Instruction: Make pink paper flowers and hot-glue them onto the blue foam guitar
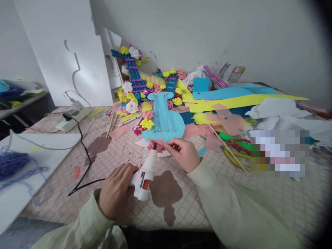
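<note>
My left hand [118,190] is wrapped round the handle of a white hot glue gun [145,176], whose small light glows red. Its nozzle points away from me and meets a piece of pink crepe paper [156,143]. The fingers of my right hand [183,154] pinch the right edge of that pink paper. Just beyond lies a light blue guitar-shaped cutout [166,117] with strings and small pegs. A yellow paper flower [147,123] sits at its left side. Part of a white piece shows under the pink paper.
Dark blue guitar shapes [135,74] with paper flowers stand behind. Yellow strips [233,103], pink paper scraps [228,119] and scissors [234,155] lie right. Left are a power strip [72,119], the gun's black cord [86,155] and purple yarn [15,162] on a white board [52,141].
</note>
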A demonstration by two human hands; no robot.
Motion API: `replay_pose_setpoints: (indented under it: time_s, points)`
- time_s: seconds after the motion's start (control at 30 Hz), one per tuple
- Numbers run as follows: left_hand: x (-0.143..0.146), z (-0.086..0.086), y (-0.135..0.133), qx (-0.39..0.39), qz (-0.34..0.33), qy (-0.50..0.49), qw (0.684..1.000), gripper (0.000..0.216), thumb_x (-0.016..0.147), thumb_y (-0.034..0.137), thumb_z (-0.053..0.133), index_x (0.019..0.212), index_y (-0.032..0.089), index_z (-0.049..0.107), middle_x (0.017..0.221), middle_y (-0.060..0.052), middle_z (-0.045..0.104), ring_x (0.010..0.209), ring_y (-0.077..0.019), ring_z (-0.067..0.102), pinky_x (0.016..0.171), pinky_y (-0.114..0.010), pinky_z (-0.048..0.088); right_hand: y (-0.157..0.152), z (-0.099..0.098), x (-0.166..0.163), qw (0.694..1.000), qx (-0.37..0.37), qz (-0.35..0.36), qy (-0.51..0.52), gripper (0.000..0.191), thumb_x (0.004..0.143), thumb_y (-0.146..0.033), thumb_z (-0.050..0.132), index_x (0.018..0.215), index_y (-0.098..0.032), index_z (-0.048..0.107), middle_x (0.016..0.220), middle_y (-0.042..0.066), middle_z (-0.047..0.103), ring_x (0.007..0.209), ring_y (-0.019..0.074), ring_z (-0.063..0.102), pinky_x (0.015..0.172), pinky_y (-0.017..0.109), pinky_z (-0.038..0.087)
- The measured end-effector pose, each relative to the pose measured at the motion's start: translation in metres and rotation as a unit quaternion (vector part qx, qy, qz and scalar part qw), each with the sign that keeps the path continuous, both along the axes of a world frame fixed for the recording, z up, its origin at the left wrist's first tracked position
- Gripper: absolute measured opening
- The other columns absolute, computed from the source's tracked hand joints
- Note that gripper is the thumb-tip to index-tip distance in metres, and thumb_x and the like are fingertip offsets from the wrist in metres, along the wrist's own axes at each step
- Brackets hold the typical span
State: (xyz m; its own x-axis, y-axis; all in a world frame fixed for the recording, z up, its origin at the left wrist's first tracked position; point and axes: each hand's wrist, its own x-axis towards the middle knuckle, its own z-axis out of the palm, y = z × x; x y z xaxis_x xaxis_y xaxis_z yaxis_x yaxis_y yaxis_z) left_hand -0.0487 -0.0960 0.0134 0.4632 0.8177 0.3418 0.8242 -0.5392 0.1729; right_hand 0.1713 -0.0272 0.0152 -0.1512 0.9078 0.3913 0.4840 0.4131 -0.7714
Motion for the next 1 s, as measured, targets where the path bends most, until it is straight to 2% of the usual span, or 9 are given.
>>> replay_pose_setpoints:
  time_s: [0.57, 0.7, 1.0]
  points:
    - [0.0032, -0.0015, -0.0005, -0.022, 0.005, 0.011, 1.0, 0.01, 0.074, 0.009, 0.042, 0.079, 0.016, 0.046, 0.073, -0.005, 0.053, 0.067, -0.0185, 0.048, 0.06, -0.029, 0.038, -0.001, 0.0008, -0.0007, 1.0, -0.003, 0.004, 0.008, 0.012, 0.076, -0.022, 0.054, 0.067, -0.018, 0.061, 0.067, 0.001, 0.066, 0.057, 0.011, 0.056, 0.053, 0.021, 0.041]
    - [0.0044, -0.0017, -0.0003, -0.015, 0.001, 0.011, 1.0, 0.011, 0.074, 0.008, 0.04, 0.078, 0.016, 0.045, 0.072, -0.004, 0.052, 0.066, -0.0186, 0.047, 0.059, -0.03, 0.038, -0.0005, 0.0, -0.0005, 1.0, -0.001, 0.005, 0.007, 0.013, 0.076, -0.023, 0.054, 0.067, -0.018, 0.061, 0.067, 0.001, 0.066, 0.057, 0.0109, 0.056, 0.053, 0.021, 0.041]
    - [0.0054, -0.0061, 0.0, -0.05, -0.008, 0.005, 0.999, 0.016, 0.07, 0.007, 0.041, 0.081, 0.017, 0.046, 0.075, -0.005, 0.053, 0.07, -0.0189, 0.048, 0.062, -0.031, 0.038, -0.0004, 0.0007, -0.0009, 1.0, 0.001, 0.006, 0.0, 0.013, 0.077, -0.022, 0.054, 0.066, -0.018, 0.061, 0.064, 0.0, 0.064, 0.055, 0.0098, 0.054, 0.052, 0.02, 0.039]
